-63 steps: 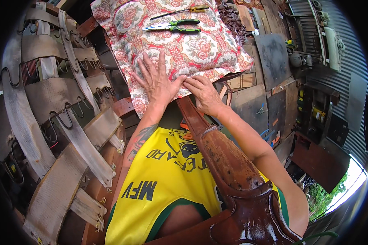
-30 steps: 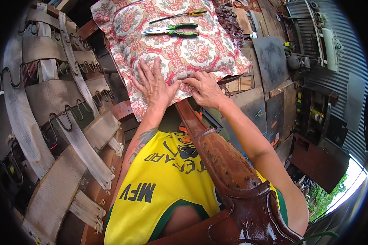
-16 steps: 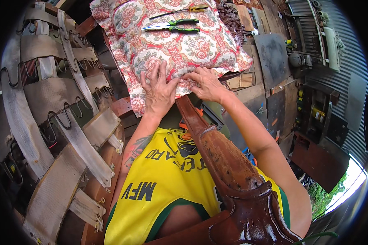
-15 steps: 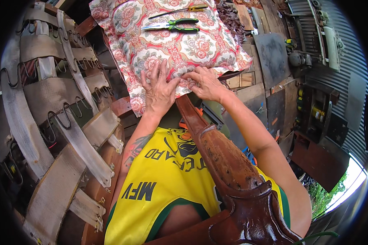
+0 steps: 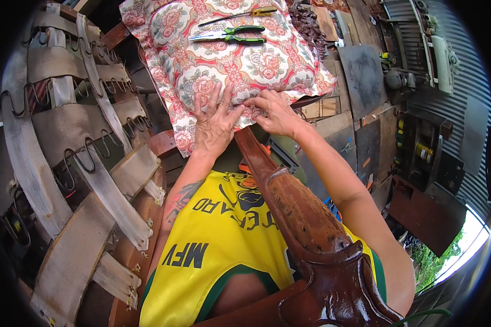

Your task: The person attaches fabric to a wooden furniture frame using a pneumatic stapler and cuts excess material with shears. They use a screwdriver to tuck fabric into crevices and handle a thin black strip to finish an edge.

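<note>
My left hand lies with fingers spread on the near edge of a red-and-white floral cushion. Beside it, my right hand has its thumb and fingers pinched on the cushion's fabric edge, close to my left thumb. On top of the cushion rest pliers with green-and-black handles and, above them, a thin tool with a yellow handle. A carved brown wooden chair piece runs from under the cushion toward my body.
On the left stands a frame with woven webbing and wire springs. To the right lie boards and a dark sheet. A shelf with yellow items, a corrugated metal wall and greenery through an opening are farther right.
Since the earliest frame, my left hand has slid slightly toward me and to the right. My right hand has shifted slightly forward and right, still at the fabric edge.
</note>
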Available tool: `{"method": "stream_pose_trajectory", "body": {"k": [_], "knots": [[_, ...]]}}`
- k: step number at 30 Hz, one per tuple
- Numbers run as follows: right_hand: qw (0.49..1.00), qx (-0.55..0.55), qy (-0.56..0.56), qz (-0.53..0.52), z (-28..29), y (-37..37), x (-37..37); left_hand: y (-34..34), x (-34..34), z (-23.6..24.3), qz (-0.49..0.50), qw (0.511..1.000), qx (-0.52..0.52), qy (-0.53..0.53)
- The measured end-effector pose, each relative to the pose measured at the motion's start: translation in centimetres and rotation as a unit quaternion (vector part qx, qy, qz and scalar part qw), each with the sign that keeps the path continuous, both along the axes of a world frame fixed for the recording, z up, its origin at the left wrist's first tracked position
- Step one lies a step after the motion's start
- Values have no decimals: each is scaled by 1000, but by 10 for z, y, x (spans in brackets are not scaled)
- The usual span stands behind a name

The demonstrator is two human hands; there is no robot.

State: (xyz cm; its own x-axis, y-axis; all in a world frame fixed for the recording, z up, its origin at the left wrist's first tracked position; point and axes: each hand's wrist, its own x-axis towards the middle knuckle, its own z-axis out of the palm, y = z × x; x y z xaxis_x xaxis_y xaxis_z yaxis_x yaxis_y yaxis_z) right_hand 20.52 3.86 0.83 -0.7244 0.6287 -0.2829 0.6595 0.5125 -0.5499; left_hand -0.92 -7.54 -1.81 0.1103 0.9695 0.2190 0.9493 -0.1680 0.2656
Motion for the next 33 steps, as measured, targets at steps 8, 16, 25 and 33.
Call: {"method": "stream_pose_trajectory", "body": {"k": [8, 16, 25, 33], "knots": [[997, 21, 69, 11, -2, 0, 9, -4, 2, 2, 21, 998, -55, 18], [992, 49, 106, -55, -2, 7, 29, -8, 8, 2, 38, 996, -80, 15], [994, 102, 24, 28, -5, -1, 8, -6, 4, 4, 35, 995, -87, -37], [989, 109, -21, 99, -6, 6, -2, -5, 5, 0, 6, 998, -62, 8]]}}
